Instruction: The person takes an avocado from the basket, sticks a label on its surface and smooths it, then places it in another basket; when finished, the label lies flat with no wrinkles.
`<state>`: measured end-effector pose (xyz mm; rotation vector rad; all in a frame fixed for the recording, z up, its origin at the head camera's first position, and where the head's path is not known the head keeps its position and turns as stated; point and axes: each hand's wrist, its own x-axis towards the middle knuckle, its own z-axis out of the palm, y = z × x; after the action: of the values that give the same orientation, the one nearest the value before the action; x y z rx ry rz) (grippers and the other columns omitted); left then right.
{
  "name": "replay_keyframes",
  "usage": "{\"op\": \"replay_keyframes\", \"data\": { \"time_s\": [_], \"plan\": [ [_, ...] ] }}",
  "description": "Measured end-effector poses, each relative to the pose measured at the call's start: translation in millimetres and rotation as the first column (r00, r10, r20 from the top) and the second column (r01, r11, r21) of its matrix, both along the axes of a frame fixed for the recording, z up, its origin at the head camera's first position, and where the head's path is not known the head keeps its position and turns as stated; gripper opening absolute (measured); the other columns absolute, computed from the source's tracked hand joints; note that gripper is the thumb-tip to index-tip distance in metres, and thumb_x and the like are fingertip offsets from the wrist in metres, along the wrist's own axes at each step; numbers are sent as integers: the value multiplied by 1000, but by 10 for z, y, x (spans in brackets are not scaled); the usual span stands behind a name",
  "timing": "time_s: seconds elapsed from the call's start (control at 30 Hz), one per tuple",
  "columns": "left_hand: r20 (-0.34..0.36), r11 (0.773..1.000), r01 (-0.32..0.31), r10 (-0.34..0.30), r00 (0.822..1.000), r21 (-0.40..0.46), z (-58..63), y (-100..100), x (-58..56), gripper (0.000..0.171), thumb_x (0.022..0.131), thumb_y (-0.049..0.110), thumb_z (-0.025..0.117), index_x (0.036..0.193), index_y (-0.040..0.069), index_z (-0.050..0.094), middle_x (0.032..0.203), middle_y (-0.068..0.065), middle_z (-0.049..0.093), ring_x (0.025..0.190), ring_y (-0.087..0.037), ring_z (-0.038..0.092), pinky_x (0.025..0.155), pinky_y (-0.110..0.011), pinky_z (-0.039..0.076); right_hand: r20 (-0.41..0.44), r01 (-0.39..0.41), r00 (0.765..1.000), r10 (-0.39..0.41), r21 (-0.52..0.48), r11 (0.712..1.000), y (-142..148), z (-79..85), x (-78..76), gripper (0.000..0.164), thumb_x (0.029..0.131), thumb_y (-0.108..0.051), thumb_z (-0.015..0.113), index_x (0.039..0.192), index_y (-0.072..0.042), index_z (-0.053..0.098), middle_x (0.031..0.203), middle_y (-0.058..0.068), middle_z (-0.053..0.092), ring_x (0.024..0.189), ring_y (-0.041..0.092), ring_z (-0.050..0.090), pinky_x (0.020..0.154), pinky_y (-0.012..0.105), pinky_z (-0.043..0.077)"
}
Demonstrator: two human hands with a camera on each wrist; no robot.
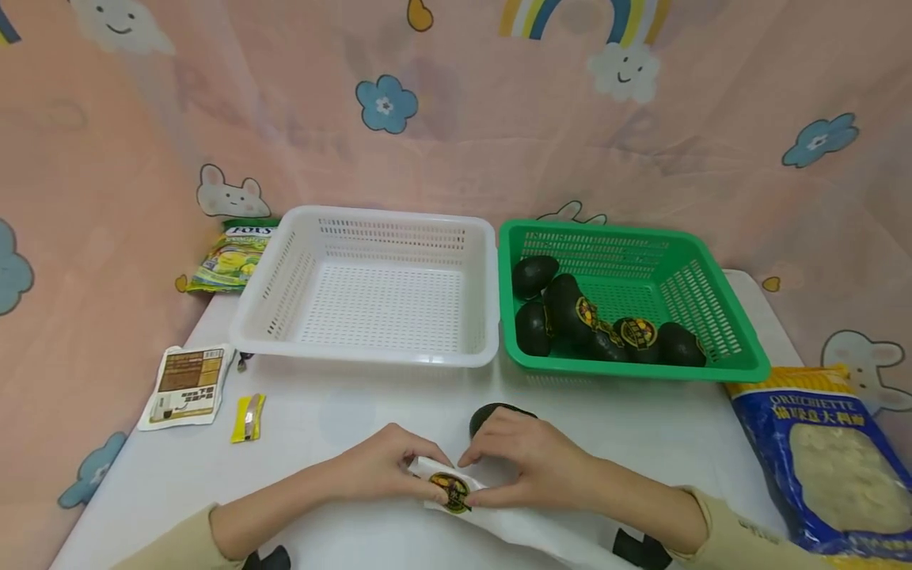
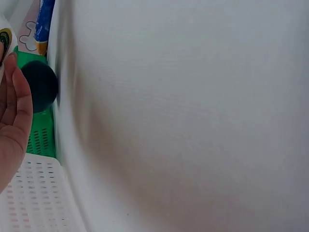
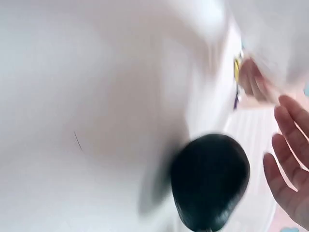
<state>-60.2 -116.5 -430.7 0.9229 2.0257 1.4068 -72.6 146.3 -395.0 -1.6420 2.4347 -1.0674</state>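
Observation:
A white strip of backing paper [image 1: 513, 526] with a round black-and-yellow sticker [image 1: 450, 491] at its end is held above the table. My left hand [image 1: 395, 467] pinches the end between thumb and fingers, left of the sticker. From the other side, my right hand [image 1: 541, 459] has its thumb at the sticker's right edge and its index finger bent toward the strip's upper edge. Behind the right hand lies a dark avocado [image 1: 490, 413], partly hidden in the head view; its whole rounded body [image 3: 210, 181] shows in the right wrist view.
A white basket [image 1: 370, 356] stands at the back, beside a green basket [image 1: 541, 364] with several stickered avocados [image 1: 566, 305]. Left are a green bag [image 1: 231, 257], a white-brown packet [image 1: 190, 385] and a small yellow packet [image 1: 248, 418]. A blue pasta bag [image 1: 819, 459] lies at right.

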Motion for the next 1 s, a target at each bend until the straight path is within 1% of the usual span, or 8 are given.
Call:
{"op": "replay_keyframes", "data": {
  "time_s": [0.27, 0.4, 0.5, 0.67, 0.77, 0.87, 0.93, 1.0],
  "plan": [
    [127, 1000, -31, 31, 991, -1, 23, 55, -14, 17, 93, 30, 68, 97, 16, 77, 78, 10, 71, 57, 3, 46, 51, -15, 38, -43, 129, 991, -130, -38, 991, -23, -64, 74, 20, 82, -29, 81, 96, -26, 67, 94, -16, 63, 90, -1, 52, 80, 12, 43],
    [257, 998, 2, -17, 966, 57, 14, 57, -19, 30, 102, 27, 52, 102, 7, 75, 85, 1, 74, 70, -7, 65, 62, -22, 51, -114, 148, 981, -155, -62, 987, -32, -66, 69, 19, 81, -30, 81, 95, -26, 69, 92, -17, 63, 88, -1, 54, 76, 15, 42],
    [326, 996, 23, -52, 944, 90, 24, 50, -22, 41, 107, 27, 40, 106, 2, 73, 86, -6, 74, 76, -12, 68, 73, -24, 53, -178, 151, 970, -165, -88, 985, -45, -77, 75, 18, 81, -28, 81, 95, -25, 71, 88, -16, 64, 84, -1, 53, 72, 16, 40],
    [339, 995, 31, -60, 939, 92, 15, 17, -10, 49, 109, 29, 31, 112, 0, 70, 94, -4, 73, 87, -9, 65, 84, -26, 51, -198, 98, 972, -127, -151, 984, -75, -82, 89, 12, 84, -21, 79, 93, -24, 72, 85, -18, 65, 82, 1, 52, 74, 16, 41],
    [242, 1000, 8, -13, 970, 22, -33, -4, 17, 47, 108, 30, 31, 105, 5, 71, 88, 5, 69, 82, -5, 60, 79, -24, 49, -48, 82, 995, -92, -171, 982, -70, -54, 91, 9, 88, -18, 75, 94, -23, 70, 89, -18, 65, 86, 2, 53, 77, 18, 45],
    [10, 996, -34, 35, 999, -81, -90, -21, 58, 39, 107, 34, 39, 99, 12, 71, 95, 12, 64, 88, -3, 56, 80, -25, 48, 170, 153, 977, -127, -145, 978, -20, -5, 63, 7, 91, -19, 71, 94, -24, 67, 91, -17, 62, 85, 5, 54, 72, 23, 49],
    [-185, 986, -102, 77, 980, -133, -106, -20, 83, 29, 102, 38, 50, 103, 17, 70, 104, 15, 61, 98, -4, 54, 84, -27, 49, 274, 227, 942, -192, -100, 969, 31, 33, 22, 5, 92, -20, 70, 93, -23, 65, 88, -15, 60, 81, 8, 53, 67, 27, 50],
    [-317, 978, -181, 138, 938, -109, -79, 8, 85, 23, 97, 38, 60, 108, 19, 70, 115, 15, 60, 109, -6, 53, 89, -31, 48, 343, 294, 901, -265, -34, 955, 82, 69, -28, 5, 93, -23, 69, 91, -22, 64, 84, -14, 57, 78, 9, 52, 64, 28, 48]
  ]
}}
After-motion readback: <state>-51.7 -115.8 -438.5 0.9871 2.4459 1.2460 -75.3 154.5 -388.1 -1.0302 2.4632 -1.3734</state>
